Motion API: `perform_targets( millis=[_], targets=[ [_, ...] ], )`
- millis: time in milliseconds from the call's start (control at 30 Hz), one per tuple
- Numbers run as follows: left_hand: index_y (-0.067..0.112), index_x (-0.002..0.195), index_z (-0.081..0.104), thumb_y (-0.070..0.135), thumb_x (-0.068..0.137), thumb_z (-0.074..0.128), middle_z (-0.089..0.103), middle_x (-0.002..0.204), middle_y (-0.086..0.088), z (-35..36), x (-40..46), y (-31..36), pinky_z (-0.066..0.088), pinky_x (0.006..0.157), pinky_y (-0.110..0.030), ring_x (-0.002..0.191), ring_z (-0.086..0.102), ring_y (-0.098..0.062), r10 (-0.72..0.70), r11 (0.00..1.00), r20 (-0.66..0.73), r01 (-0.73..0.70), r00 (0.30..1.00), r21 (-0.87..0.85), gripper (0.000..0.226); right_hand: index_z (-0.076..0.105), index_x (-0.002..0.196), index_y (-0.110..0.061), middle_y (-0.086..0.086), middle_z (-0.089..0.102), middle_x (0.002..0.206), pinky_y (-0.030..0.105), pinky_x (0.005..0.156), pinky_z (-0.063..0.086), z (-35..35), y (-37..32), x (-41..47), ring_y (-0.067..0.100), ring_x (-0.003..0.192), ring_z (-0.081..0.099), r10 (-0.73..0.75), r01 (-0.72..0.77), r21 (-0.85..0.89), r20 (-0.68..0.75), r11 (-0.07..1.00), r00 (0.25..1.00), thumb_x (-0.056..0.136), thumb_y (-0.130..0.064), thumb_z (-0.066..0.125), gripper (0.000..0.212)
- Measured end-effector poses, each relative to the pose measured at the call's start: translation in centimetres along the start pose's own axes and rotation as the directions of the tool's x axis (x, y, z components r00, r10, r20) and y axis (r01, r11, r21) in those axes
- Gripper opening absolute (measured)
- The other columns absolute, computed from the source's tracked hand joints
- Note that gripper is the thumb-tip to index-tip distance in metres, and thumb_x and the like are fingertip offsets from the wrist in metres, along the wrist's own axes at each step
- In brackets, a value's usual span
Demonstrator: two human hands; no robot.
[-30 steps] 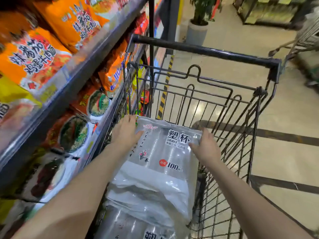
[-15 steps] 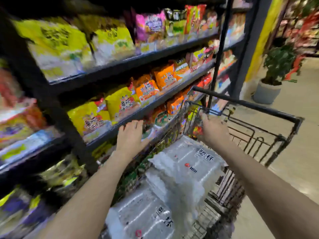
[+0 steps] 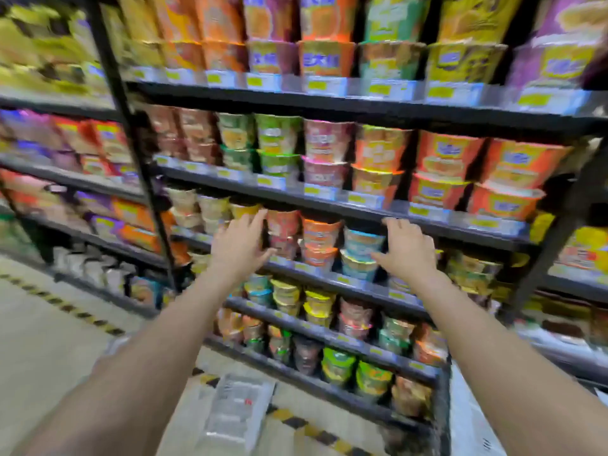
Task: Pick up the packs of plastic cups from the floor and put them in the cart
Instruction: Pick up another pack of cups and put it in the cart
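A clear pack of plastic cups (image 3: 235, 409) lies flat on the floor between my forearms, close to the foot of the shelving. My left hand (image 3: 240, 243) and my right hand (image 3: 406, 250) are both raised in front of the shelves, fingers spread, holding nothing. At the lower right a dark upright edge of the cart (image 3: 442, 413) shows, with a pale pack of cups (image 3: 470, 422) behind it, mostly hidden by my right arm. The picture is blurred.
Black shelving (image 3: 329, 205) packed with colourful instant-noodle cups fills the view ahead. A yellow-and-black hazard stripe (image 3: 306, 426) runs along the floor at its foot. Beige floor (image 3: 42, 340) lies at the left.
The view has swung left, from the cart to the shelves and floor. Both hands have left the pack laid in the cart and now hang empty in front of the shelves.
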State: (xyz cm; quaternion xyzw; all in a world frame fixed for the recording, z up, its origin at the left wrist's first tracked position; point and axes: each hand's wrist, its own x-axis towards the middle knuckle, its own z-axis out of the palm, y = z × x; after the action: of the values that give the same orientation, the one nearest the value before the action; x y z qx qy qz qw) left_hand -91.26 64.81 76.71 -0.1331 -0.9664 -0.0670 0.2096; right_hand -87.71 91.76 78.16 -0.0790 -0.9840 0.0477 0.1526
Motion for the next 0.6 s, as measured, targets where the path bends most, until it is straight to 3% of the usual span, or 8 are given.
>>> perform_targets(
  millis=[100, 233, 400, 600],
  targets=[
    [0.012, 0.137, 0.035, 0.044, 0.084, 0.057, 0.053, 0.125, -0.014, -5.6, -9.8, -12.5, 0.043, 0.094, -0.045, 0.116, 0.053, -0.033, -0.259, 0.957, -0.025, 0.260, 0.965, 0.130, 0.066, 0.044, 0.129, -0.013, 0.012, 0.050, 0.130, 0.045, 0.095, 0.042, 1.5, -12.9, -2.9, 0.032, 0.123, 0.047, -0.223, 0.222, 0.073, 0.005, 0.972, 0.975, 0.080, -0.045, 0.064, 0.063],
    [0.013, 0.131, 0.043, 0.046, 0.084, 0.056, 0.055, 0.125, -0.013, -12.4, -24.7, -24.6, 0.040, 0.096, -0.044, 0.118, 0.053, -0.031, -0.529, 0.820, -0.041, 0.523, 0.848, 0.234, 0.059, 0.046, 0.127, -0.014, 0.011, 0.052, 0.129, 0.045, 0.094, 0.044, 3.4, -28.4, -9.9, 0.032, 0.122, 0.049, -0.421, 0.410, 0.155, 0.042, 0.899, 0.906, 0.079, -0.046, 0.066, 0.061],
    [0.012, 0.129, 0.045, 0.049, 0.085, 0.054, 0.054, 0.127, -0.012, -18.0, -38.4, -34.3, 0.038, 0.098, -0.043, 0.120, 0.051, -0.031, -0.706, 0.658, -0.024, 0.668, 0.708, 0.348, 0.058, 0.047, 0.127, -0.017, 0.010, 0.056, 0.126, 0.044, 0.092, 0.047, 4.8, -43.4, -17.9, 0.031, 0.117, 0.052, -0.620, 0.585, 0.254, 0.083, 0.770, 0.780, 0.079, -0.043, 0.067, 0.058],
    [0.013, 0.125, 0.051, 0.048, 0.085, 0.055, 0.056, 0.127, -0.010, -20.0, -45.1, -44.0, 0.038, 0.099, -0.043, 0.119, 0.052, -0.030, -0.808, 0.520, -0.073, 0.767, 0.584, 0.376, 0.054, 0.041, 0.135, -0.015, 0.009, 0.053, 0.129, 0.045, 0.091, 0.047, 5.1, -58.0, -20.8, 0.030, 0.118, 0.052, -0.722, 0.686, 0.262, 0.067, 0.679, 0.689, 0.082, -0.045, 0.064, 0.064]
  ],
)
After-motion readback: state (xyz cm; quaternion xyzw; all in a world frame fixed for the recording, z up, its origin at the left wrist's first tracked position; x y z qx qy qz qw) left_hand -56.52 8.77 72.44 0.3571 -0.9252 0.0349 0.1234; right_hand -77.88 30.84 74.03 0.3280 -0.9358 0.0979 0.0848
